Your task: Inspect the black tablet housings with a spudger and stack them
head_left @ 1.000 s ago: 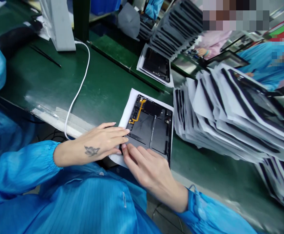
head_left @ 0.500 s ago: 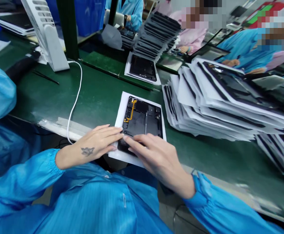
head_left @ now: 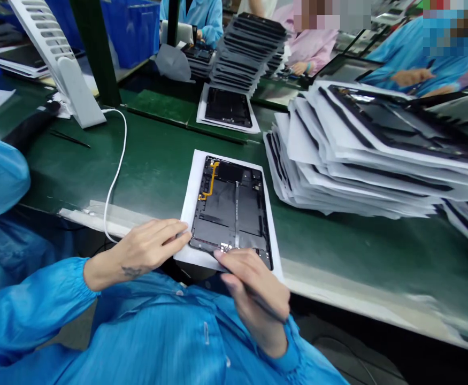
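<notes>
A black tablet housing [head_left: 217, 222] lies open side up on a white sheet [head_left: 189, 187] at the bench edge, its inner parts showing. An orange flex cable [head_left: 212, 182] runs along its upper left, and a pale strip [head_left: 237, 214] runs down its middle. My left hand [head_left: 149, 246] rests its outstretched fingertips at the housing's lower left corner; the thumb is hidden. My right hand [head_left: 253, 291] is closed round a dark slim tool [head_left: 266, 307] over the lower edge. The tool's tip is hard to make out near the fingertips.
Paper-interleaved housings [head_left: 346, 171] form a tall stack at right; another stack [head_left: 250, 53] stands behind. One housing [head_left: 228, 107] lies on a sheet beyond mine. At left are a white fan-like device [head_left: 77, 91], its white cable [head_left: 121, 160] and tweezers [head_left: 70, 138]. Co-workers sit nearby.
My right hand has drawn back toward me and turned, so the dark tool in it now shows. My left hand has shifted slightly left and down, uncovering more of the housing.
</notes>
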Available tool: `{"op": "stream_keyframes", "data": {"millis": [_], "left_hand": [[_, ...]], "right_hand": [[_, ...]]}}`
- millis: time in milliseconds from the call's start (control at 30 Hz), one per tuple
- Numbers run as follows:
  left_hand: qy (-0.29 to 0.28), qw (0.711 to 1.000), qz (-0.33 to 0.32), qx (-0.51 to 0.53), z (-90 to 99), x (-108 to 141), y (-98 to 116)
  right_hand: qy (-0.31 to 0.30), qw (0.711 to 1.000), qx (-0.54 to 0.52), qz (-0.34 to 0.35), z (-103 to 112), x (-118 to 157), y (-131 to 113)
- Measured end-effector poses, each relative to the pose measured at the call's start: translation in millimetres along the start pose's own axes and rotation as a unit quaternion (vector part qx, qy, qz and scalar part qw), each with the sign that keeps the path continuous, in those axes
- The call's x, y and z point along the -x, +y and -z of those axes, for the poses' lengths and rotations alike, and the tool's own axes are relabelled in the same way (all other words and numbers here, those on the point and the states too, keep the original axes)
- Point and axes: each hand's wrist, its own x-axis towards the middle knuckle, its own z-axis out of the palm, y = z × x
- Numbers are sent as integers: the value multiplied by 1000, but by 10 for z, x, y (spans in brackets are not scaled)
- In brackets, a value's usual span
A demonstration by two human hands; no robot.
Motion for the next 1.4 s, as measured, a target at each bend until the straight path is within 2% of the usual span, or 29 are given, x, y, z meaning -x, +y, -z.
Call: {"op": "stream_keyframes", "data": {"millis": [67, 167, 300, 433, 600, 667, 767, 833, 1033, 1200, 1333, 1400], "left_hand": [[-11, 1000, -12, 1, 14, -23, -3], [-24, 999, -33, 10, 25, -64, -11], [-20, 999, -49, 10, 26, -124, -7], [-9, 999, -33, -6, 23, -160, 37], [-35, 998, -20, -40, -1, -195, 146], [-43, 997, -23, -67, -14, -218, 198], [-55, 994, -14, -95, -28, -247, 259], [-56, 993, -10, -102, -36, -250, 280], [-59, 991, -4, -117, -53, -226, 313], [-46, 993, -13, -111, -30, -228, 267], [7, 999, -23, -26, 6, -205, 120], [14, 1000, -20, -5, 10, -198, 79]], "right_hand": [[-17, 995, 81, 64, -33, 39, 17], [-26, 981, 157, 108, -75, 89, 64], [-22, 976, 184, 111, -117, 148, 142], [19, 977, 193, 93, -98, 238, 165], [33, 987, 147, 51, 75, 264, 115], [31, 995, 94, -1, 118, 143, 90], [-2, 996, -5, -91, 83, -128, 73], [-28, 993, -35, -113, 22, -273, 82], [-70, 992, -30, -103, -55, -321, 121], [-99, 992, -39, -62, -34, -312, 110], [-122, 990, -38, -55, -42, -353, 102], [-127, 989, -38, -59, -30, -355, 105]]}}
